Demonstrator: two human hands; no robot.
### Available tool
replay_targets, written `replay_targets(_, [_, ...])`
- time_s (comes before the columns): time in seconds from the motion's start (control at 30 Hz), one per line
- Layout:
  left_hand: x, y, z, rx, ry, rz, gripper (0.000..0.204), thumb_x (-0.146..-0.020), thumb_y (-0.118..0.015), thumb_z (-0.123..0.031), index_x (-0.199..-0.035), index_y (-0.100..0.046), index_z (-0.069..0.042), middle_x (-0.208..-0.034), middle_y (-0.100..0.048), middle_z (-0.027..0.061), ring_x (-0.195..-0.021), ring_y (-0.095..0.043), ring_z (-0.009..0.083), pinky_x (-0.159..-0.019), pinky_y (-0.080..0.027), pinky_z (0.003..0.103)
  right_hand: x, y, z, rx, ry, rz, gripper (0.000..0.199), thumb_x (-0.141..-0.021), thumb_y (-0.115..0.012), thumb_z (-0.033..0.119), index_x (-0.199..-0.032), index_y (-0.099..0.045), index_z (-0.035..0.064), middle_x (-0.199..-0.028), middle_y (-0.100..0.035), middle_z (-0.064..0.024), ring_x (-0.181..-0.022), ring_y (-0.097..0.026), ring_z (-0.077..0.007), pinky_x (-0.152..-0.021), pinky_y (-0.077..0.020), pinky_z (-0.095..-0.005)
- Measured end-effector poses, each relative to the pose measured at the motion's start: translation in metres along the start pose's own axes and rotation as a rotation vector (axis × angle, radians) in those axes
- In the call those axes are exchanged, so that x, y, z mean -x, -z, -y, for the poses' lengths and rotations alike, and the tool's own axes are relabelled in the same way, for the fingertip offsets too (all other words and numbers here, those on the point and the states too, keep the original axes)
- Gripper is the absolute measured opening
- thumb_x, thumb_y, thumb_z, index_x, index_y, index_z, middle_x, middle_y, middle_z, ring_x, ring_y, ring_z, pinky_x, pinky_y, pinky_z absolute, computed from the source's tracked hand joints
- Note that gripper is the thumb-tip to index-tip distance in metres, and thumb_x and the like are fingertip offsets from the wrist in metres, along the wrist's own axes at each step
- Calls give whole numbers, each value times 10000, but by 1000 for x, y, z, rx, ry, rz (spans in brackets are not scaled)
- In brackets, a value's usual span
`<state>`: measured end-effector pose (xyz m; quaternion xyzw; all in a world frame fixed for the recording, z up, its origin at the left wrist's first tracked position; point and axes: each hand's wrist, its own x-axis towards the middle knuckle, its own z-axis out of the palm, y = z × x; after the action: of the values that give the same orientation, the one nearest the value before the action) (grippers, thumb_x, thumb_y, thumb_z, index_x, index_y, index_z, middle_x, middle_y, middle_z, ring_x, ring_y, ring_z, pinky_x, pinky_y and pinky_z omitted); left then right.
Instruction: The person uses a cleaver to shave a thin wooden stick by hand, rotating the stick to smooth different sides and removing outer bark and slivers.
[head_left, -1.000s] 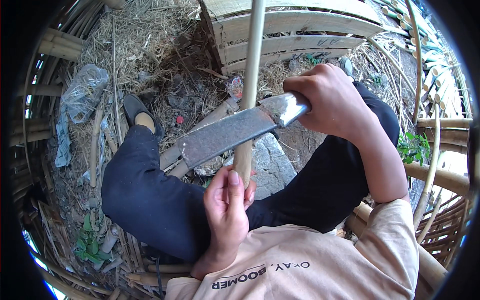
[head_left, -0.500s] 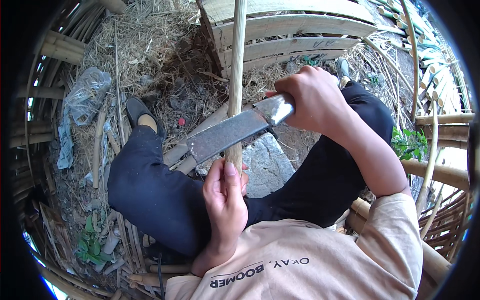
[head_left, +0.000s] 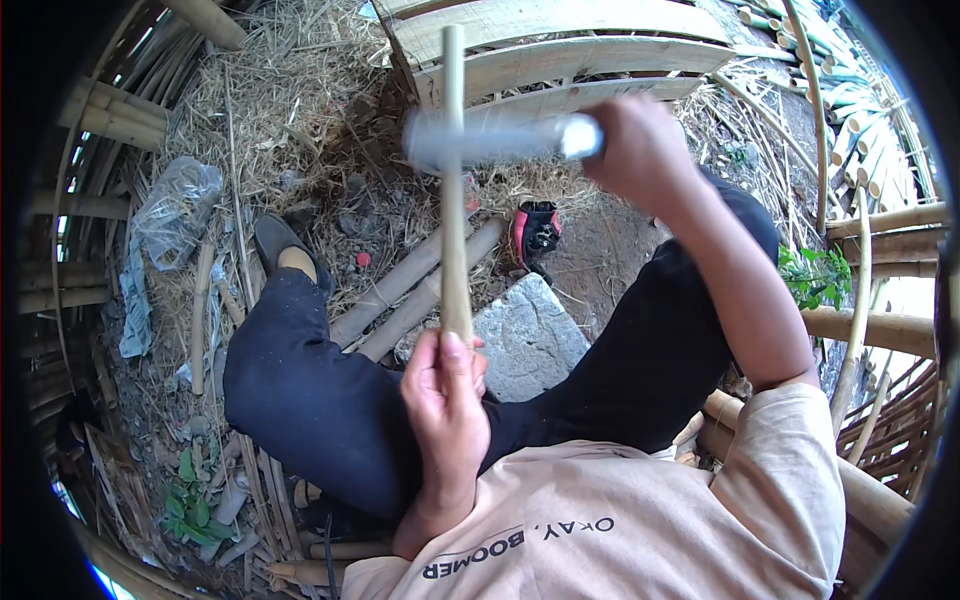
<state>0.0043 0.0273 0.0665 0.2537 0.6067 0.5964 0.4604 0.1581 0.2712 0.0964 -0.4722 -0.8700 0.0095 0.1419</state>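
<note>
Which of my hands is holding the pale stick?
Your left hand, closed around the stick at its near end; your right hand holds the blurred metal tool.

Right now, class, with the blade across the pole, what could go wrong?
The blade might slip down the pole toward the bare left hand gripping it below.
With only that hand seen gripping the pole, it could twist.
The legs spread either side, so a stray stroke might reach one.

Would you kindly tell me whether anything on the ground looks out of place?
Yes: a crumpled clear plastic bag lies at the left, and a small round red object lies just right of the dark left shoe. Both look like stray litter amid the dry brown straw.
</note>
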Motion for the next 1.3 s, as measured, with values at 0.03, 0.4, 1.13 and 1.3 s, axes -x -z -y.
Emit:
replay_targets(0.03, [1, 2, -4, 36, 17, -11, 309, -1079, -466, -292, -937, -564, -35, -627, -436, -56, -503, -327, -9, -440, -212, 176, -14, 1, -18, 27, -154, 14, 247, -762, -705, 158, -988, -765, 80, -821, -728, -170, -752, -729, -314, -725, -591, -435])
replay_targets(0.4, [7, 12, -18, 128, 30, 42, 263, -1075, -476, -233, -995, -582, -6, -655, -503, -18, -550, -394, 11, -481, -259, 181, -7, 38, 1, -351, -168, -6, 337, -877, -757, 346, -852, -741, 11, -636, -655, -142, -595, -663, -260, -603, -501, -398])
replay_targets(1.13, [7, 17, -19, -293, -90, 123, 234, -1030, -526, -125, -1172, -554, 58, -849, -612, 120, -735, -590, 166, -655, -477, 301, 10, 33, 14, -296, 364, 303, 144, -615, -689, 78, -716, -590, 50, -601, -560, -117, -619, -604, -352, -579, -464, -435])
replay_targets(1.3, [1, 17, -16, -518, -260, 110, 191, -981, -557, -56, -1113, -596, 77, -861, -616, 191, -728, -633, 281, -649, -486, 348, 12, 34, 15, -222, 352, 273, 129, -620, -688, 86, -717, -606, 64, -618, -588, -123, -651, -633, -356, -597, -485, -455])
